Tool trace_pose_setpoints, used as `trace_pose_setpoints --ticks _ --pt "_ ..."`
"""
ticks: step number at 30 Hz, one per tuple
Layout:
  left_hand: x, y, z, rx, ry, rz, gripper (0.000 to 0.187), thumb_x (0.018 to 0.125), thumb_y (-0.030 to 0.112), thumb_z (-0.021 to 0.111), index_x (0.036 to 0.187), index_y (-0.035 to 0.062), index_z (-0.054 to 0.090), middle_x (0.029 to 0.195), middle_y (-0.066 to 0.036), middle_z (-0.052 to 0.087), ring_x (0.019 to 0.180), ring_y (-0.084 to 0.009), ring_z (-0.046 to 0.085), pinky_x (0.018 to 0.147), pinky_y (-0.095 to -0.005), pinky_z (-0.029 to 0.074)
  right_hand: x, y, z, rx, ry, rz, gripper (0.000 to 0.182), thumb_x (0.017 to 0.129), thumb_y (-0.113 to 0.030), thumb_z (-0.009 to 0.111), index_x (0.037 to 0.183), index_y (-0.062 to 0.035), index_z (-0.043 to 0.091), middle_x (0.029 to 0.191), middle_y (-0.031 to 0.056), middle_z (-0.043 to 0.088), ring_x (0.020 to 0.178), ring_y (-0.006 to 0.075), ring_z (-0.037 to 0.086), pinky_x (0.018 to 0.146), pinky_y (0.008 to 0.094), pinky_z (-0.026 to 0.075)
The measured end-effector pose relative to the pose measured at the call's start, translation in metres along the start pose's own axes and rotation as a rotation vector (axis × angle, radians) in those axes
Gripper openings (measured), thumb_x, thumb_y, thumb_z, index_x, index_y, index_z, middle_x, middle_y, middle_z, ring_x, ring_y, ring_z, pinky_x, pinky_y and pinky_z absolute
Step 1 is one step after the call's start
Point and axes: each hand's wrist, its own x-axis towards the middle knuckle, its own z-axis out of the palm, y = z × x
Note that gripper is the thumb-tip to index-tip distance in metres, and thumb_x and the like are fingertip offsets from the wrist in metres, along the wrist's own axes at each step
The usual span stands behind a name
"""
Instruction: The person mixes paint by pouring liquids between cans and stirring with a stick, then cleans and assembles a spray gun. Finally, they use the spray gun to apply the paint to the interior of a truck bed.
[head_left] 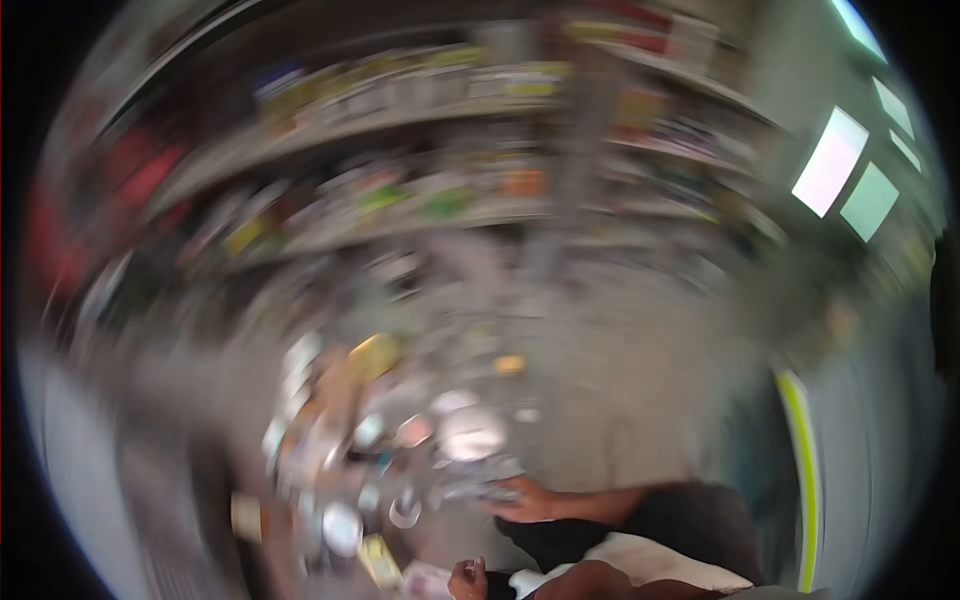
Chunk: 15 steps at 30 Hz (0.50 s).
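Motion blur smears much of the view. My right hand [525, 500] reaches in from the right, its forearm bare below a dark sleeve. Its fingertips are at a greyish, blurred thing [472, 488], and I cannot make out whether they grip it. Just beyond lies a round, pale thing [472, 433]. Lower down, my left hand [468, 578] is close to my body with its fingers curled closed; what they hold, if anything, is hidden. A yellowish, box-like thing [380, 560] and a round white thing [343, 529] lie to the left of it.
Many small items are spread at the lower left, among them a yellow thing [374, 357] and a small orange-yellow one [510, 364]. Shelves [420, 232] packed with boxes run along the back. Bright panels [831, 162] show at upper right, above a yellow-green strip [801, 470].
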Motion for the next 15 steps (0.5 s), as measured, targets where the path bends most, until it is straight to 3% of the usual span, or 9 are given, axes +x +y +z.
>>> trace_pose_setpoints --ticks 1,2,3,5,7,9,10,12,15 --pt "0.017 -0.01 0.016 -0.16 -0.184 0.012 0.058 0.084 0.043 0.073 0.127 0.0088 0.055 0.11 -0.021 0.066 0.105 -0.0367 0.064 0.094 -0.0456 0.049 -0.012 -0.049 -0.034 -0.031 -0.003 0.123 0.027 0.095 -0.02 0.067 0.116 -0.0018 0.068 0.099 0.0122 0.073 0.086 0.0134 0.066 0.078 0.0318 0.054" --pt "0.029 -0.003 0.021 -0.323 -0.353 -0.056 0.076 0.086 0.029 0.074 0.151 0.0147 0.039 0.134 -0.022 0.06 0.124 -0.0363 0.058 0.106 -0.0453 0.044 -0.028 -0.065 -0.051 -0.023 0.124 0.119 0.028 0.095 -0.02 0.068 0.117 -0.0022 0.068 0.099 0.0134 0.073 0.087 0.0144 0.066 0.08 0.0327 0.053" --pt "0.031 0.021 0.018 -0.232 -0.425 0.003 0.076 0.086 0.029 0.074 0.151 0.0147 0.039 0.134 -0.022 0.06 0.124 -0.0363 0.058 0.106 -0.0453 0.044 -0.042 -0.077 -0.067 -0.017 0.202 0.095 0.03 0.094 -0.021 0.069 0.118 -0.0025 0.067 0.098 0.0146 0.072 0.088 0.0154 0.066 0.081 0.0337 0.052" --pt "0.054 -0.002 -0.088 -0.211 -0.457 0.309 0.07 0.082 0.032 0.078 0.142 0.0101 0.047 0.127 -0.02 0.064 0.117 -0.0338 0.062 0.101 -0.0445 0.046 -0.002 -0.17 0.014 0.023 0.484 0.067 0.031 0.095 -0.027 0.068 0.116 -0.0034 0.067 0.095 0.0161 0.071 0.086 0.0196 0.067 0.079 0.0349 0.052" --pt "0.011 0.055 -0.055 -0.187 -0.412 0.586 0.066 0.078 0.034 0.081 0.132 0.0055 0.056 0.119 -0.018 0.067 0.11 -0.0313 0.065 0.096 -0.0436 0.049 -0.081 -0.184 -0.024 0.119 0.722 -0.041 0.034 0.095 -0.032 0.067 0.114 -0.0043 0.067 0.092 0.0176 0.069 0.084 0.0238 0.067 0.077 0.0361 0.051" --pt "-0.01 0.078 -0.061 -0.196 -0.377 0.875 0.063 0.075 0.037 0.085 0.122 0.0009 0.064 0.112 -0.016 0.071 0.103 -0.0288 0.068 0.09 -0.0428 0.052 -0.123 -0.208 -0.02 0.094 0.916 -0.004 0.031 0.096 -0.019 0.067 0.119 0.0012 0.063 0.099 0.0133 0.07 0.092 0.0172 0.064 0.086 0.0324 0.051" --pt "-0.023 0.086 -0.065 -0.169 -0.405 0.917 0.063 0.075 0.037 0.085 0.122 0.0009 0.064 0.112 -0.016 0.071 0.103 -0.0288 0.068 0.09 -0.0428 0.052 -0.143 -0.22 -0.008 0.12 1.015 -0.005 0.029 0.097 -0.019 0.066 0.118 0.0011 0.064 0.102 0.0099 0.07 0.093 0.0129 0.061 0.083 0.0299 0.05" --pt "-0.062 0.125 -0.084 0.001 -0.594 1.093 0.095 0.065 0.029 0.089 0.144 0.0012 0.044 0.133 -0.023 0.057 0.123 -0.0402 0.055 0.106 -0.0474 0.043 -0.17 -0.262 -0.007 0.251 1.146 0.041 0.031 0.097 -0.025 0.066 0.116 -0.0004 0.063 0.096 0.0087 0.068 0.088 0.0127 0.06 0.08 0.0304 0.049" --pt "-0.124 0.165 -0.069 0.144 -0.627 1.439 0.092 0.062 0.03 0.09 0.141 0.003 0.05 0.135 -0.024 0.055 0.127 -0.0388 0.051 0.109 -0.0454 0.04 -0.22 -0.287 -0.005 0.359 1.38 0.041 0.032 0.098 -0.03 0.065 0.115 -0.0018 0.063 0.089 0.0061 0.067 0.084 0.0112 0.058 0.077 0.0301 0.049"
